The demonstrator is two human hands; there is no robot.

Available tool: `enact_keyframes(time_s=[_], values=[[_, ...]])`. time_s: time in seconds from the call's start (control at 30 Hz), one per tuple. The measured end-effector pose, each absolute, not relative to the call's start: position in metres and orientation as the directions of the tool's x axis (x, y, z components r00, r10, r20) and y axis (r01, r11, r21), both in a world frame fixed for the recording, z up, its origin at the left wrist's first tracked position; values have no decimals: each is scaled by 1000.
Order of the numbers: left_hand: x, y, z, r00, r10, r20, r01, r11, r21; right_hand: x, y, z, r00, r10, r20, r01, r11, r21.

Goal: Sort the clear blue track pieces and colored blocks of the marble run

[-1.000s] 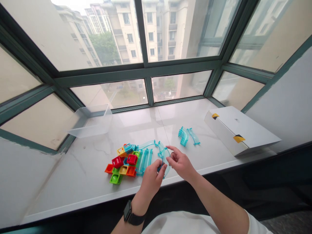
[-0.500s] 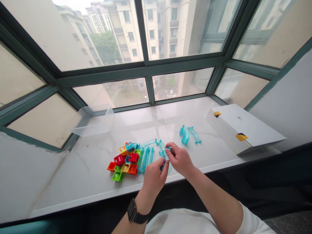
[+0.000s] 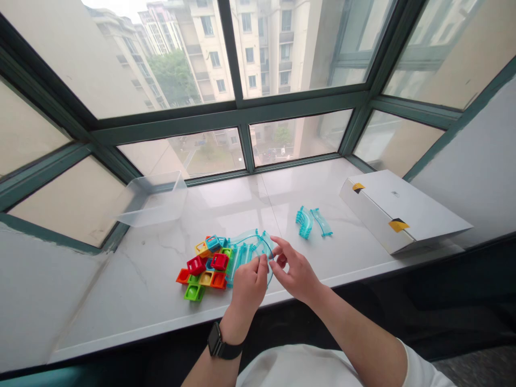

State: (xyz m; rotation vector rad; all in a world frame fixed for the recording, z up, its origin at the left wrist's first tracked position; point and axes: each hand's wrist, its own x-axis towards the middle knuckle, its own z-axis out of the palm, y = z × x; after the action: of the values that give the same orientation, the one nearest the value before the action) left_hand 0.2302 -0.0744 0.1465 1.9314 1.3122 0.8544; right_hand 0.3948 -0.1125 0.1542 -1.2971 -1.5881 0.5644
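Note:
My left hand (image 3: 250, 277) is closed in a pinch on a clear blue curved track piece (image 3: 266, 243), just right of a group of similar straight track pieces (image 3: 242, 257). Close by on the right, my right hand (image 3: 294, 267) has thumb and index finger spread around the piece's right edge; its fingertips are at or near the edge. Left of the straight pieces lies a cluster of red, orange, yellow, green and blue hollow blocks (image 3: 206, 278). Part of the track is hidden behind my fingers.
Farther right on the white sill (image 3: 226, 209) lie stacked curved track pieces (image 3: 304, 221) and a single piece (image 3: 321, 223). A white box (image 3: 407, 207) with yellow-black tabs stands at the right. At the back left is a translucent plastic bin (image 3: 157, 207), near the window frame.
My hands have shifted slightly left with the curved track piece. The right hand's fingers have opened from a pinch. The piece now shows more fully, against the others.

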Motion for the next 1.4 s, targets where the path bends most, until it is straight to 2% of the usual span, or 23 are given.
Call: enact_keyframes(time_s=[0.13,0.23,0.3,0.43,0.63,0.97,1.4], values=[[228,-66,147,253,959,125,514,-243,823,394,-121,149,-92,874,478,470,461,-753],[231,-64,145,256,961,108,440,-216,872,398,-124,147,-146,863,484,482,489,-727],[236,-62,141,261,964,44,364,-140,921,402,-125,145,-153,864,480,496,487,-719],[253,-58,132,318,947,-51,204,-15,979,415,-126,138,-124,858,499,532,482,-696],[288,-45,119,464,886,-12,35,-5,999,456,-128,124,26,859,511,591,399,-701],[340,-19,60,457,887,70,245,-201,948,542,-120,110,323,819,474,682,145,-717],[394,22,42,399,860,319,348,-464,815,560,-51,79,334,868,367,593,109,-798]])
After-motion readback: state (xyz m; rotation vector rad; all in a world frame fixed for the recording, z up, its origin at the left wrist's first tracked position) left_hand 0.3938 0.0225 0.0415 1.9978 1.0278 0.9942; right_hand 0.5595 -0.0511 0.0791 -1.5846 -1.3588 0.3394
